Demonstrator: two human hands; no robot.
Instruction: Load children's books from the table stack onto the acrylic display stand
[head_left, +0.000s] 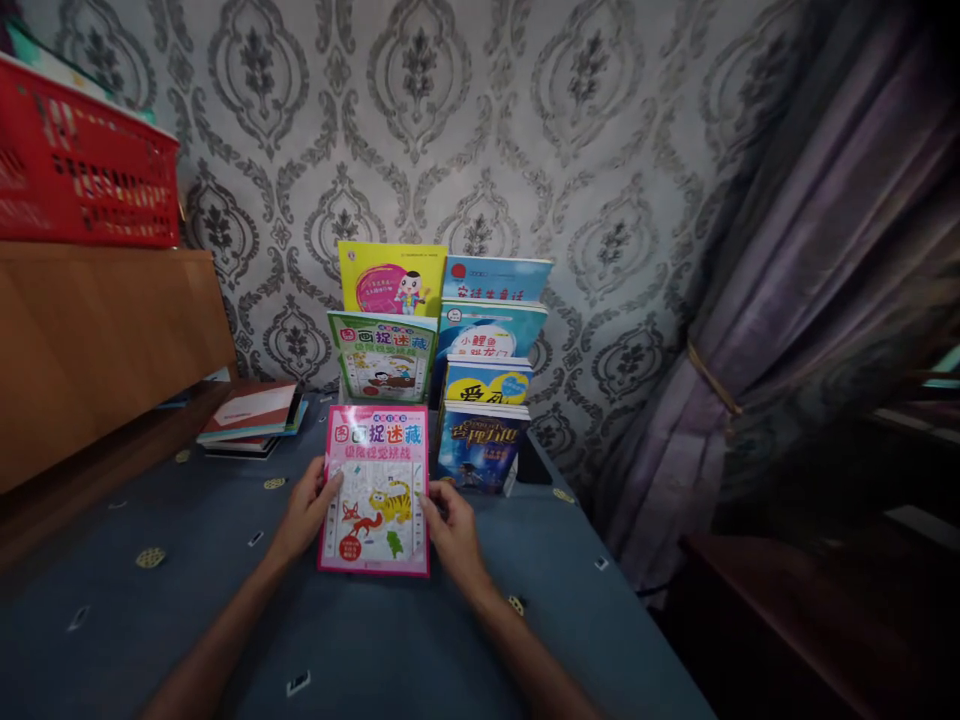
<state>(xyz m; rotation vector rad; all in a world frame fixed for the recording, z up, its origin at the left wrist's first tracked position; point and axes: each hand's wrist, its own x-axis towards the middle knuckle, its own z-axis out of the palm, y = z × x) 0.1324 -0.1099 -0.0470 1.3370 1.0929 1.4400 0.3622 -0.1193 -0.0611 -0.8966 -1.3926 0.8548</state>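
Note:
A pink book [375, 490] with a tiger and a fox on its cover is held upright between both hands. My left hand [309, 505] grips its left edge, thumb on the cover. On the right edge, my right hand [454, 525] has its thumb on the front and its fingers curled. Directly behind stands a green book [384, 360], with a yellow book [392, 280] at its back. To the right is a column of upright books, among them a dark blue one [480, 450] in front and light blue ones [491, 330] behind.
A small pile of books [251, 415] lies at the left of the blue-covered table [360, 650]. Farther left, a red basket [90, 160] sits on a wooden cabinet [112, 340]. A dark flat object [535, 465] is right of the books. A purple curtain [712, 330] hangs at right.

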